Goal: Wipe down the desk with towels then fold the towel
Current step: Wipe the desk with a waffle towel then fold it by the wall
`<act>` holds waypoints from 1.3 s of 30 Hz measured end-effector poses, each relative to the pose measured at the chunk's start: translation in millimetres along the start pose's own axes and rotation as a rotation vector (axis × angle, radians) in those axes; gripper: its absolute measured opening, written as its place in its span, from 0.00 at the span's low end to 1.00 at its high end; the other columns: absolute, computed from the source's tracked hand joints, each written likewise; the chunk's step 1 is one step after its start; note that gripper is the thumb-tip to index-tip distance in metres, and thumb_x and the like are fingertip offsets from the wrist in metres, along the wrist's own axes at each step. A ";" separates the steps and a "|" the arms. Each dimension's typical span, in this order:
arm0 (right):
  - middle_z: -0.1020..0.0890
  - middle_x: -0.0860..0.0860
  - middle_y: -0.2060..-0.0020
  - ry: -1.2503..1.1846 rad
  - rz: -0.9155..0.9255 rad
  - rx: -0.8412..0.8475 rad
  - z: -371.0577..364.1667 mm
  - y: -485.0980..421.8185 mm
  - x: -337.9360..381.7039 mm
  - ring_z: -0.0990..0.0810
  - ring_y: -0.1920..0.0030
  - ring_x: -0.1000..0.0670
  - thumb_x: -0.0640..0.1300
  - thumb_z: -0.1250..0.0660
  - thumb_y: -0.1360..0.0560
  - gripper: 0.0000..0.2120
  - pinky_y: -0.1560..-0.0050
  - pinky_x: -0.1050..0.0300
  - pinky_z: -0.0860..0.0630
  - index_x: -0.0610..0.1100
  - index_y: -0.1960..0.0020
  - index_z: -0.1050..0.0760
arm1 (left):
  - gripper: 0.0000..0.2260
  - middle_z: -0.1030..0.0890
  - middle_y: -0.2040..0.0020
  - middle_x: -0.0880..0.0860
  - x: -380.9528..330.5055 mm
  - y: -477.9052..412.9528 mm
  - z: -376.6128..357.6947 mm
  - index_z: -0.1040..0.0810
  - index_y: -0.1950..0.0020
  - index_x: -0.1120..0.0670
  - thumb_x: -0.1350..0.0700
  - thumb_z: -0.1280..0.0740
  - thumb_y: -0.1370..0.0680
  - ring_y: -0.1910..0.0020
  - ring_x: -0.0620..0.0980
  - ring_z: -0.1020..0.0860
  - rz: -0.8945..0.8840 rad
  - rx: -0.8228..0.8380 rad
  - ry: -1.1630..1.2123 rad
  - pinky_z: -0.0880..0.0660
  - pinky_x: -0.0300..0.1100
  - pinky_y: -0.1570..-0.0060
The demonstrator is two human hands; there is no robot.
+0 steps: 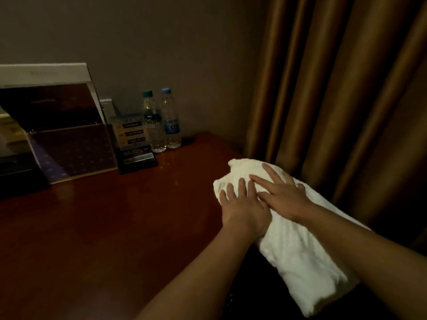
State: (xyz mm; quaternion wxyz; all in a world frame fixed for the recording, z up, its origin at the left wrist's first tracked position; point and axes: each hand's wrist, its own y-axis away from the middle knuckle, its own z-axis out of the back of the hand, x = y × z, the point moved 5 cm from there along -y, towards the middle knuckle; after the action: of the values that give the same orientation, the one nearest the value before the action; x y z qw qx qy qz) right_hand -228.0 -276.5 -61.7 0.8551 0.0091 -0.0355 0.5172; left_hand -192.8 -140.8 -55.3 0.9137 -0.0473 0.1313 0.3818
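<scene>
Both hands flat on the white towel (pixel 291 245), palms down, fingers spread. No grip closed on it: left hand (pixel 242 209) and right hand (pixel 284 199) are both open, pressing on top. Right fingers overlap the left fingers slightly (index of the right lies across the left's knuckle area).

The towel is bunched, not folded. It sits at the right edge of the reddish-brown tabletop (pixel 104 227), far end resting on the wood, near end hanging off the edge toward the person, over a dark area below.

Rest of the tabletop, well apart from the towel:
- two clear water bottles at the back by the wall, upright and touching: green-capped bottle (pixel 153 125), blue-capped bottle (pixel 171 123)
- a small dark sign stand (pixel 134 144) just left of the bottles, text too blurred to read
- a large glossy box (pixel 57 130) with white top edge at back left

Brown curtain (pixel 346 100) hangs to the right, behind the towel. Lighting is dim.
</scene>
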 end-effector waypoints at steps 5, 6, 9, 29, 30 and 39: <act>0.66 0.62 0.19 -0.007 -0.022 -0.022 -2.1 49.0 -14.1 0.58 0.17 0.43 0.68 0.58 0.18 0.21 0.21 0.30 0.53 0.81 0.32 0.66 | 0.30 0.63 0.17 0.56 -25.2 41.4 -8.2 0.63 0.17 0.52 0.42 0.59 0.16 0.19 0.63 0.63 -0.015 0.022 -0.008 0.65 0.61 0.23; 0.66 0.62 0.19 -0.006 -0.025 -0.012 -1.4 52.8 -12.9 0.58 0.17 0.43 0.69 0.60 0.20 0.21 0.21 0.30 0.55 0.80 0.31 0.65 | 0.30 0.63 0.17 0.56 -26.5 46.5 -7.9 0.63 0.17 0.52 0.43 0.59 0.16 0.19 0.63 0.63 -0.017 0.033 -0.012 0.65 0.61 0.23; 0.66 0.61 0.19 0.008 -0.031 0.026 0.9 52.3 -8.3 0.60 0.17 0.43 0.68 0.59 0.18 0.21 0.22 0.29 0.56 0.78 0.29 0.63 | 0.30 0.64 0.18 0.57 -25.8 51.3 -5.2 0.64 0.18 0.53 0.43 0.59 0.16 0.20 0.64 0.64 -0.022 0.057 -0.023 0.66 0.62 0.24; 0.67 0.51 0.18 0.069 -0.011 0.156 -5.5 -151.5 119.4 0.59 0.18 0.36 0.65 0.58 0.16 0.29 0.23 0.27 0.54 0.65 0.20 0.67 | 0.29 0.63 0.17 0.52 137.8 -116.7 36.9 0.62 0.17 0.47 0.41 0.58 0.16 0.19 0.59 0.62 0.047 0.084 -0.058 0.61 0.60 0.22; 0.66 0.50 0.18 0.098 0.003 0.155 -3.0 -153.9 121.1 0.57 0.18 0.35 0.65 0.59 0.16 0.29 0.23 0.27 0.54 0.63 0.19 0.67 | 0.29 0.63 0.17 0.52 141.6 -119.0 37.6 0.62 0.17 0.47 0.41 0.58 0.16 0.19 0.59 0.63 0.034 0.080 -0.057 0.62 0.60 0.22; 0.31 0.50 0.24 -0.820 0.012 -0.047 36.6 -229.7 186.1 0.29 0.27 0.46 0.47 0.27 0.21 0.30 0.36 0.55 0.26 0.50 0.22 0.34 | 0.29 0.64 0.17 0.53 171.2 -112.6 50.6 0.62 0.17 0.50 0.43 0.56 0.16 0.19 0.59 0.63 0.020 0.104 -0.063 0.63 0.57 0.21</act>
State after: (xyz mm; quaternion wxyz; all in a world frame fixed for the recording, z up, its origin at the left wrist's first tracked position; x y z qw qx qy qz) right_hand 59.5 -220.8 -7.3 0.7671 0.1946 -0.3851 0.4748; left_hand 12.9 -93.3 -55.5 0.9146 0.0137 0.1226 0.3850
